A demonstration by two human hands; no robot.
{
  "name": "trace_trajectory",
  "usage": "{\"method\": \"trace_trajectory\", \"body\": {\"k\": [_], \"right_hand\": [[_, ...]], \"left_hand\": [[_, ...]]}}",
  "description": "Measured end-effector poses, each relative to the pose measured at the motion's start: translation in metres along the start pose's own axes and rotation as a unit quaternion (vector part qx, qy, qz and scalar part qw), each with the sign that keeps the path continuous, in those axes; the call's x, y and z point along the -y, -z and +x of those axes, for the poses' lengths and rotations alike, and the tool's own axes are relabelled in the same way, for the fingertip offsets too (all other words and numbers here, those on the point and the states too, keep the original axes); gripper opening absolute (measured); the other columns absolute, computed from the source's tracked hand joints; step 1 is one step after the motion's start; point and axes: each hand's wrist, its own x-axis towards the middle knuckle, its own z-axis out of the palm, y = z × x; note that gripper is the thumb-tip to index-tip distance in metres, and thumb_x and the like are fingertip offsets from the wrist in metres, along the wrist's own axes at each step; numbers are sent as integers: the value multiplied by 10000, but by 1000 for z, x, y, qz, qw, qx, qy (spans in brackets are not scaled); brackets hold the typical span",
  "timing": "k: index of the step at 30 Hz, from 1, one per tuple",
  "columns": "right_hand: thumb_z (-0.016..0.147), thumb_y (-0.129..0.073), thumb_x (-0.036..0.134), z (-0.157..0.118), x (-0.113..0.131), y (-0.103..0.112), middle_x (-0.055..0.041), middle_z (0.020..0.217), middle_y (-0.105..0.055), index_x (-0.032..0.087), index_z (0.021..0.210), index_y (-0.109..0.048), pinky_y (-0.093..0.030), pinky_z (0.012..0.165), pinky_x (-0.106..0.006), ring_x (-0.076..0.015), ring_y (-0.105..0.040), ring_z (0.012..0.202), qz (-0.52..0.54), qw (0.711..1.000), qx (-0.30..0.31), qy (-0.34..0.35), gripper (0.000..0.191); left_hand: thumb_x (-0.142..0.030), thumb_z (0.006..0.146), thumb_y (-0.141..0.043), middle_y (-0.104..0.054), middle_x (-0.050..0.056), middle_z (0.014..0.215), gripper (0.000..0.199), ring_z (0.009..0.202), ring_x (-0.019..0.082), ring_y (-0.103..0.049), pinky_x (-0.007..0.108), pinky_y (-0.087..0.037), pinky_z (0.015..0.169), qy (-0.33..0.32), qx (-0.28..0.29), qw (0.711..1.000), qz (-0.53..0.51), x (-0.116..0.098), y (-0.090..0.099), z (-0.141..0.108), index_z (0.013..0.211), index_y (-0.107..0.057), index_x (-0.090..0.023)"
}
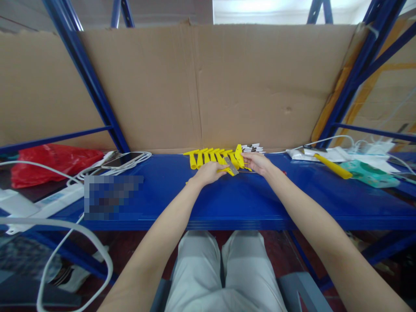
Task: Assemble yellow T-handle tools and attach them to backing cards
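Observation:
Several yellow plastic parts (200,159) stand in a row along the back of the blue table (156,190), by the cardboard. My left hand (209,172) is closed on a yellow piece with a flat grey metal blade (231,165), just in front of the row. At the row's right end, my right hand (256,162) has its fingers pressed against a yellow part (239,157). Black-and-white pieces (252,148) lie right behind that hand.
On the left are a red plastic bag (55,162), a phone (125,160) with white cables and a white power strip (52,203). A yellow-handled tool (334,167) and a green packet (370,173) lie at the right. Cardboard (208,86) stands behind.

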Motion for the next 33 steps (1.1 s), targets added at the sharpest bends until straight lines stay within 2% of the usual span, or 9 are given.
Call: {"method": "trace_trajectory", "body": {"k": [7,17,26,33], "right_hand": [[871,-503,75,4,-5,0,-48,626,-688,144,762,-597,-472,554,-212,-114,-603,544,-14,1000,4,-5,160],[836,-462,4,-7,-4,-16,-35,567,-661,158,659,-571,-470,599,-219,-116,-591,522,-30,999,36,8,259],[789,-517,22,-9,-3,-15,21,531,-578,166,578,-513,-411,567,-192,-73,-517,496,-50,998,30,38,256],[726,-579,85,-8,-4,-12,37,533,-550,167,569,-535,-389,585,-206,-73,-466,509,-98,992,41,64,183]], "left_hand": [[-318,903,-552,-693,72,1173,361,1065,222,-652,358,-486,945,0,-8,1000,16,-3,1,0,1246,-636,-242],[-300,913,-531,-707,80,1140,366,1028,218,-662,333,-489,912,-16,-20,999,31,-3,2,-1,1263,-624,-242],[-294,917,-528,-696,52,1173,382,1057,191,-649,322,-481,933,-37,-38,998,33,-1,-1,0,1291,-597,-261],[-332,945,-463,-697,91,1075,393,965,220,-655,326,-493,844,-6,-1,996,88,-8,5,-3,1311,-588,-267]]}}
